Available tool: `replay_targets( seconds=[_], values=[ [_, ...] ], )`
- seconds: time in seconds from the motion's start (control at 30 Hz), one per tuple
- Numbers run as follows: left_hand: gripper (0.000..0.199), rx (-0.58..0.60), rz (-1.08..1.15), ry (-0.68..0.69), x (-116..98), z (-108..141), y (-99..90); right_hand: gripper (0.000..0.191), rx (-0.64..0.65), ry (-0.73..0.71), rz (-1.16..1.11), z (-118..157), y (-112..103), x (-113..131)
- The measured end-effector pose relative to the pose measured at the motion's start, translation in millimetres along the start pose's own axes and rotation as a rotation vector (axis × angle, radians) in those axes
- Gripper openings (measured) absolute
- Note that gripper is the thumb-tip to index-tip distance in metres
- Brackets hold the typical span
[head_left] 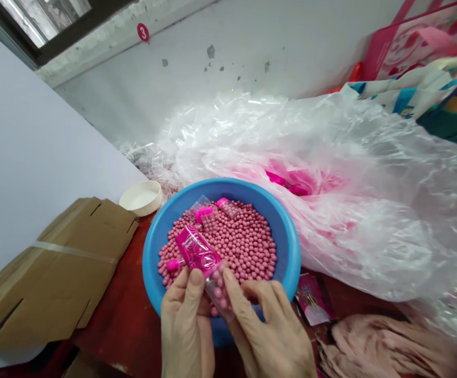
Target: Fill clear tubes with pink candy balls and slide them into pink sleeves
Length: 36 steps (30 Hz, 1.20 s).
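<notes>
Both my left hand (184,328) and my right hand (267,336) pinch a clear plastic tube (217,290) with a bright pink printed wrapper (197,251). Pink candy balls show through its clear end. The tube is over a blue plastic basin (228,185) heaped with pink candy balls (242,247). Two more clear tubes with pink caps (204,214) (228,207) lie on the balls at the far side, and a loose pink cap (173,264) sits at the left. My hands hide the basin's near rim.
A flattened cardboard box (51,268) and a white round lid (140,198) lie left of the basin on a red table (124,299). A large clear plastic bag (354,220) holding pink items spreads behind and right. Pink printed wrappers (312,299) and pinkish fabric (385,346) lie at front right.
</notes>
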<state>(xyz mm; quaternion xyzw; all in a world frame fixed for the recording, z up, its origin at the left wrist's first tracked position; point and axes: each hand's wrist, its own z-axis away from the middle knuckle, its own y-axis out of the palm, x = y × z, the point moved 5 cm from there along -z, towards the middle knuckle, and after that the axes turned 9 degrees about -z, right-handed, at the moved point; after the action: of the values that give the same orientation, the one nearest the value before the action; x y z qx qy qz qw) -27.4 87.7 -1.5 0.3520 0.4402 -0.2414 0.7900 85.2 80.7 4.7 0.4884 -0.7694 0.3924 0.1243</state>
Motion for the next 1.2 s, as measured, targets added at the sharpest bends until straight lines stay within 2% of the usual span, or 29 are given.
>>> replay_targets(
  seconds=[0.1,0.17,0.27,0.5,0.67,0.77,0.87,0.93,1.0,1.1,1.2],
  values=[
    [0.023,-0.047,0.018,-0.087,6,1,-0.6,0.056,0.019,0.026,-0.133,7,5,-4],
    [0.023,-0.061,0.046,-0.113,10,3,-0.3,0.058,0.014,0.082,-0.152,15,9,-9],
    [0.020,-0.008,0.063,-0.138,18,4,0.5,0.055,-0.079,0.220,-0.194,25,10,-16],
    [0.018,0.115,0.043,-0.149,29,6,-6.0,0.055,-0.279,0.314,-0.334,23,3,-13],
    [0.020,0.019,0.052,-0.211,31,6,-13.8,0.052,-0.271,0.317,-0.258,28,11,-5],
    [0.022,0.022,0.043,-0.234,33,8,-15.5,0.047,-0.244,0.296,-0.188,29,16,-3],
    [0.025,-0.085,0.022,-0.226,33,7,-23.0,0.041,-0.194,0.224,-0.194,22,14,-4],
    [0.027,-0.105,0.003,-0.205,31,5,-26.2,0.041,-0.146,0.143,-0.258,15,7,-6],
    [0.025,-0.051,-0.022,-0.160,28,2,-25.5,0.032,-0.109,0.086,-0.272,9,-3,-10],
    [0.020,0.053,-0.091,-0.126,26,3,-20.0,0.028,-0.031,-0.013,-0.134,-1,-13,-13],
    [0.020,0.054,-0.142,-0.081,25,9,-14.5,0.031,-0.021,-0.199,0.011,-11,-19,-8]
  ],
)
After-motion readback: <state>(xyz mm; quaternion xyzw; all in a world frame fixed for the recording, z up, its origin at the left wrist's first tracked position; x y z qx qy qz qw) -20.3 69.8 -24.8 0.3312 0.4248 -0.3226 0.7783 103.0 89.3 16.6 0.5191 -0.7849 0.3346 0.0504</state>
